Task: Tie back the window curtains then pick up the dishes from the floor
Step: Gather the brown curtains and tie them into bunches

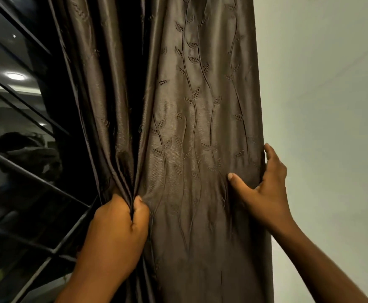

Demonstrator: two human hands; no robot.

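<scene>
The left hand (pixel 115 235), lowest and closest in the frame, rises from the bottom edge left of centre with its fingers curled tight round a gathered bunch of curtain (pixel 191 149) folds, the thumb pressed against the cloth at the top of the fist. The right hand (pixel 263 189) reaches in from the lower right; its thumb lies stretched across the front of the fabric while its fingers wrap round the curtain's right edge, so it pinches that edge between thumb and fingers.

No writing or label can be read anywhere.

The curtain fills the middle of the frame from top to bottom. It is a dark brown, slightly shiny cloth, woven with thin wavy stems and small leaves that run upward. The right half hangs fairly flat between the two hands and catches the light; the left half is drawn into deep, dark pleats that converge at the left fist.

To the left of the curtain is the window (pixel 19 132), its dark glass crossed by slanting black bars. The glass reflects round ceiling lights in the upper left and a dim figure lower down. A patch of yellow-green shows at the lower left edge; what it is cannot be told.

A plain pale wall (pixel 327 95) takes up the right side of the frame.
</scene>
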